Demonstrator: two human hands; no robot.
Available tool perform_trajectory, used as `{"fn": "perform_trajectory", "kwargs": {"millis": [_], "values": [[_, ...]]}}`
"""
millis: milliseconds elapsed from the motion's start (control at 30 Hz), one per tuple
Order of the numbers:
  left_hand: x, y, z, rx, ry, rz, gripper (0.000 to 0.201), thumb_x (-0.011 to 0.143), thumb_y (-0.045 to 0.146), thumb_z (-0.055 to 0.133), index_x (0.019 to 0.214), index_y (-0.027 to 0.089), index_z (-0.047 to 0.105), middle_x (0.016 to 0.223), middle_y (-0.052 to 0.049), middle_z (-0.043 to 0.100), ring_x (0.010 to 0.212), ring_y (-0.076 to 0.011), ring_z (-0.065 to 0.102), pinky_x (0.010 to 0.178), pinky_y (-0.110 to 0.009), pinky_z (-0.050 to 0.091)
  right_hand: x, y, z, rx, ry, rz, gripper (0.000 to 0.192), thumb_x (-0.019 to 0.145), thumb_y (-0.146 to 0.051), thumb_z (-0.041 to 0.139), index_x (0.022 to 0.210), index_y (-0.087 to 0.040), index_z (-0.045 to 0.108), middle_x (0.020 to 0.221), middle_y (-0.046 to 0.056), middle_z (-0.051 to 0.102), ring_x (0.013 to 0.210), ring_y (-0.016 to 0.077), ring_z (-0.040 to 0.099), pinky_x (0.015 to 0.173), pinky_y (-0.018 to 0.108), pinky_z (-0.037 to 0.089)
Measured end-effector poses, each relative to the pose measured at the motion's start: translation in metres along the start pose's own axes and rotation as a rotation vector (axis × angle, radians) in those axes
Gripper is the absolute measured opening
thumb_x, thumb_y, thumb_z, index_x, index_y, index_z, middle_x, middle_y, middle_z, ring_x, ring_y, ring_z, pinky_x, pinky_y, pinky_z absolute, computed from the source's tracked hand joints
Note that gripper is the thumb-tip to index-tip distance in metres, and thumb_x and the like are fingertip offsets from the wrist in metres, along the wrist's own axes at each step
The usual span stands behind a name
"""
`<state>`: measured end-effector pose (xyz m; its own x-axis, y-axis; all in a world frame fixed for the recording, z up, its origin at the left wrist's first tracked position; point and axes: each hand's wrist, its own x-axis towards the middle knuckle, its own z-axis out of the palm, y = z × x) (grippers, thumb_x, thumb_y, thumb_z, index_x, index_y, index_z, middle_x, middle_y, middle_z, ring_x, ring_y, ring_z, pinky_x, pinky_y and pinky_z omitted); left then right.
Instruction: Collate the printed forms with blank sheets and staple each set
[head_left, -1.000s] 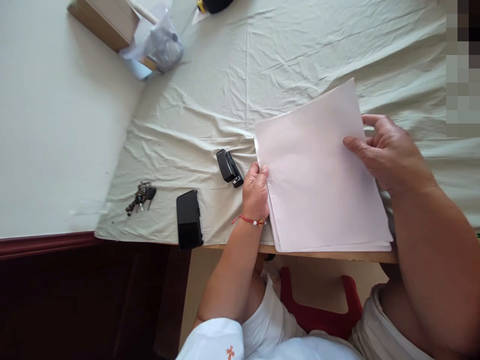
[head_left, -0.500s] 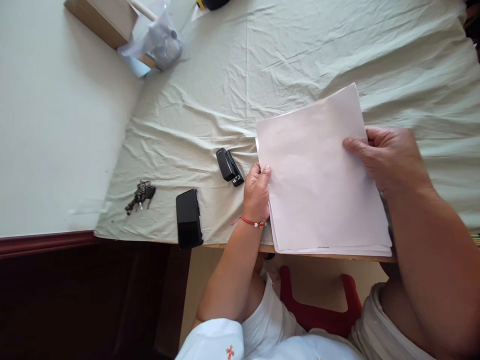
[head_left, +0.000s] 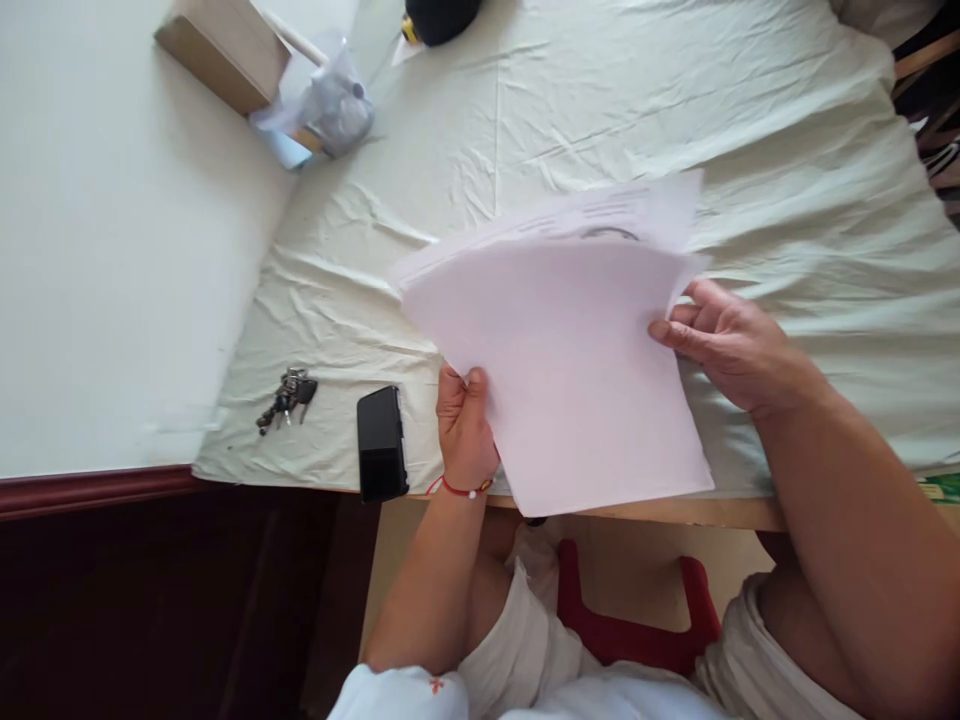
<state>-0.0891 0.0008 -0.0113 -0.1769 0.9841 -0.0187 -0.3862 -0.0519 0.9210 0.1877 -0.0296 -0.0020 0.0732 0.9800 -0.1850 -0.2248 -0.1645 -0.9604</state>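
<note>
Between my hands is a small stack of white paper sheets (head_left: pixel 577 370), held above the front edge of the table. The top sheet is blank and bows away at its far edge, where a printed sheet (head_left: pixel 637 215) shows behind it, a little blurred. My left hand (head_left: pixel 466 425), with a red string bracelet at the wrist, pinches the stack's left edge, thumb on top. My right hand (head_left: pixel 724 335) grips the upper right edge between thumb and fingers. Left of my left hand lies a black phone (head_left: pixel 381 443) at the table's edge.
A bunch of keys (head_left: pixel 287 398) lies on the pale green cloth (head_left: pixel 420 200) at the left. A cardboard box (head_left: pixel 225 55) and a clear plastic bag (head_left: pixel 337 110) stand against the wall. A black object (head_left: pixel 442 18) sits at the back. Below is a red stool (head_left: pixel 630 625).
The sheets have shifted left and tilted, and their far edges have parted to show print. My left hand has moved left. The black stapler seen before is now hidden by the paper.
</note>
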Motion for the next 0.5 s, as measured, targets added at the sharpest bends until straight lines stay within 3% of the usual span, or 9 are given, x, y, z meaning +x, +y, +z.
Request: {"fn": "perform_trajectory", "kwargs": {"millis": [100,167,333,500], "values": [[0.014,0.008,-0.003,-0.024,0.07,0.061,0.031,0.065,0.035,0.096,0.091,0.036,0.079,0.094,0.012,0.078,0.09,-0.0059,0.071,0.095,-0.02,0.055,-0.005,-0.002,0.01,0.062,-0.181,0.131,0.047,0.078,-0.044,0.084,0.12,-0.027,0.072,0.111,0.005,0.076,0.1,0.0223,0.073,0.093,0.038,0.061],[0.02,0.015,-0.003,-0.015,0.072,0.099,0.029,0.066,0.036,0.095,0.09,0.035,0.079,0.095,0.011,0.078,0.095,-0.0069,0.071,0.099,-0.021,0.054,-0.01,-0.006,0.021,0.095,-0.215,0.143,0.041,0.078,-0.042,0.084,0.114,-0.025,0.076,0.111,0.004,0.077,0.099,0.0224,0.074,0.095,0.041,0.062],[0.022,0.041,-0.007,0.028,0.006,0.24,0.032,0.07,0.043,0.091,0.1,0.043,0.078,0.11,0.01,0.078,0.118,-0.0144,0.068,0.107,-0.029,0.052,-0.018,-0.032,0.054,0.074,-0.076,-0.09,0.035,0.076,-0.038,0.085,0.108,-0.027,0.078,0.107,0.002,0.077,0.107,0.0239,0.072,0.098,0.045,0.061],[0.017,0.07,-0.028,0.106,-0.07,0.3,0.045,0.063,0.047,0.091,0.105,0.044,0.077,0.118,0.004,0.077,0.131,-0.0246,0.063,0.107,-0.038,0.054,-0.018,-0.062,0.08,-0.035,-0.053,-0.264,0.031,0.076,-0.034,0.083,0.105,-0.025,0.078,0.103,0.0,0.076,0.115,0.0243,0.069,0.1,0.043,0.06]]}}
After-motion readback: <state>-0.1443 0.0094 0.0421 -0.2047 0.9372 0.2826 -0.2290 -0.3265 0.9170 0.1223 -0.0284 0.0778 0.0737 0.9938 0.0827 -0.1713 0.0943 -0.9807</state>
